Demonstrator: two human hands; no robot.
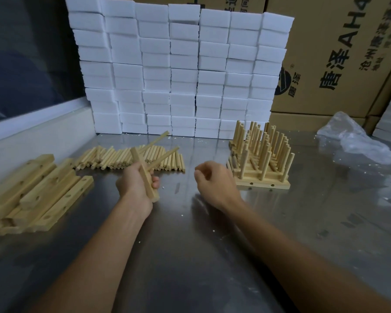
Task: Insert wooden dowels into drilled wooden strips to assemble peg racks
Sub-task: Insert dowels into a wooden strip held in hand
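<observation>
Left hand [137, 180] gripping a pale drilled wooden strip [144, 175] with two dowels [165, 157] stuck in it. Right hand [214, 180] loosely curled, holding nothing, above the grey metal worktop [190, 245]. Beside it, stacked finished pale-wood peg racks [260, 159]; behind, loose dowel pile [113, 159].

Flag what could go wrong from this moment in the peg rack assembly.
The left hand grips one strip in mid-air with two dowels standing out; unsupported, they may seat shallow or crooked. The right hand sits close to the finished racks and could knock the crowded stack over.
</observation>
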